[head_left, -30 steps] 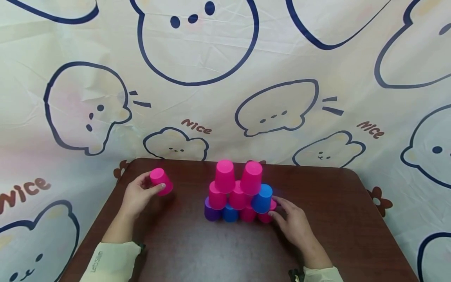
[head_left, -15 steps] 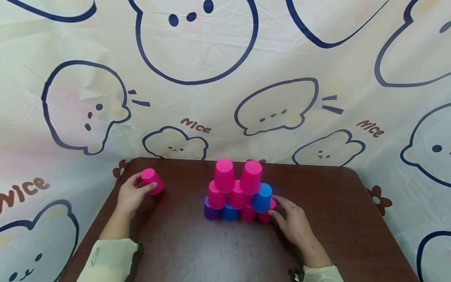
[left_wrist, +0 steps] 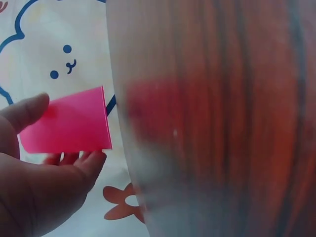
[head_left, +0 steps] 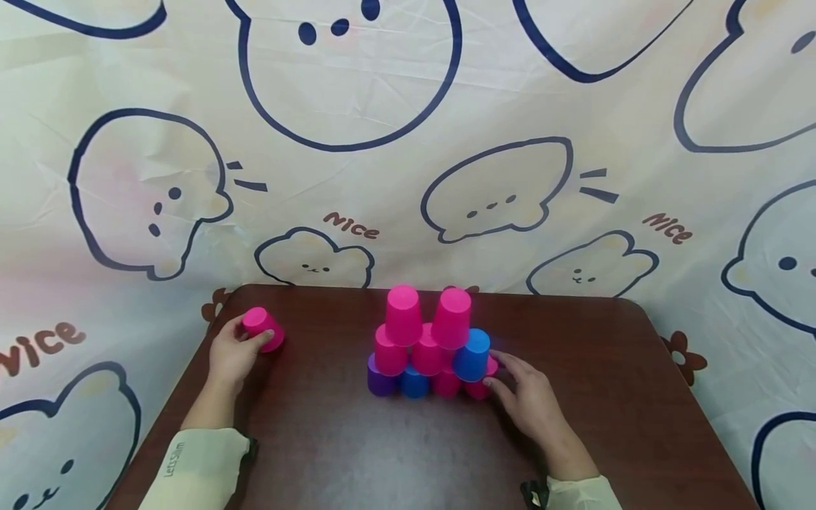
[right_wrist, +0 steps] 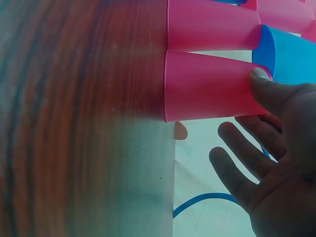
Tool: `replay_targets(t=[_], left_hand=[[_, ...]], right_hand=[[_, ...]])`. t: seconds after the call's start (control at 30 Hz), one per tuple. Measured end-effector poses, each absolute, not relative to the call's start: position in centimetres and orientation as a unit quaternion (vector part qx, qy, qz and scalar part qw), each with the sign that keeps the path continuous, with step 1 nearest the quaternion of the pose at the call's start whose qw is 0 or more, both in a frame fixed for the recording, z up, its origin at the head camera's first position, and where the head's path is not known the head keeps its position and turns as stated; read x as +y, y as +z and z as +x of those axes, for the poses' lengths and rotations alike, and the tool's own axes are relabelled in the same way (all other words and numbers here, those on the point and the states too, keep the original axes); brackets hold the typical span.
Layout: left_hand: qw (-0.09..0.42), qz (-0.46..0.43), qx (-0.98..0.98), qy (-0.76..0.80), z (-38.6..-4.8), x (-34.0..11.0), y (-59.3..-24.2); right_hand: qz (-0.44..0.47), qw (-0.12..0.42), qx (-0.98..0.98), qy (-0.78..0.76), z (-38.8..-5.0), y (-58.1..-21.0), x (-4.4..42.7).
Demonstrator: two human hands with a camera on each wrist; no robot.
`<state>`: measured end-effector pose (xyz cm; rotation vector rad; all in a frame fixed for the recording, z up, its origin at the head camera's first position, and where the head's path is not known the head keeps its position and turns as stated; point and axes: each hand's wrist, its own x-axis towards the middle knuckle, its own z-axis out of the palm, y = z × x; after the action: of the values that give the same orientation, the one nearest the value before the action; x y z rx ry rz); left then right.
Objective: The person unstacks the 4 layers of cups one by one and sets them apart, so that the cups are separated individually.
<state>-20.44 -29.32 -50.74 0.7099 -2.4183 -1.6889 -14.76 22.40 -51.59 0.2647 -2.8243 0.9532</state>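
Note:
At the table's left my left hand (head_left: 231,358) holds an upside-down pink cup (head_left: 262,329) between thumb and fingers. In the left wrist view, that pink cup (left_wrist: 69,121) is slightly tilted, its rim a little above the tabletop. A three-row stack of upside-down cups stands in the middle: a purple cup (head_left: 381,379), a blue cup (head_left: 415,382) and two pink ones at the bottom, two pink and a blue cup (head_left: 472,355) above, two pink cups on top. My right hand (head_left: 529,400) pinches the bottom row's rightmost pink cup (right_wrist: 212,86), its other fingers spread.
The brown wooden table (head_left: 395,453) lies beneath everything, its far edge close behind the stack. A pale cloth (head_left: 408,177) printed with cartoon bears hangs behind and beside it.
My left hand has carried its pink cup leftward, away from the stack. The right hand stays at the bottom right cup, and the stack is unchanged. The head view shifts slightly.

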Motion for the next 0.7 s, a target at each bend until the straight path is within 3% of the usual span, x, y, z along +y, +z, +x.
replay_targets(t=[0.27, 0.7], left_hand=[[0.081, 0.267, -0.779, -0.561, -20.79, -29.61, -51.01], [0.080, 0.280, -0.785, -0.546, -21.19, -29.89, -51.43]], right_hand=[[0.085, 0.076, -0.943, 0.313, -14.96, -51.58, 22.15], [0.093, 0.080, -0.942, 0.311, -14.92, -51.55, 22.35]])
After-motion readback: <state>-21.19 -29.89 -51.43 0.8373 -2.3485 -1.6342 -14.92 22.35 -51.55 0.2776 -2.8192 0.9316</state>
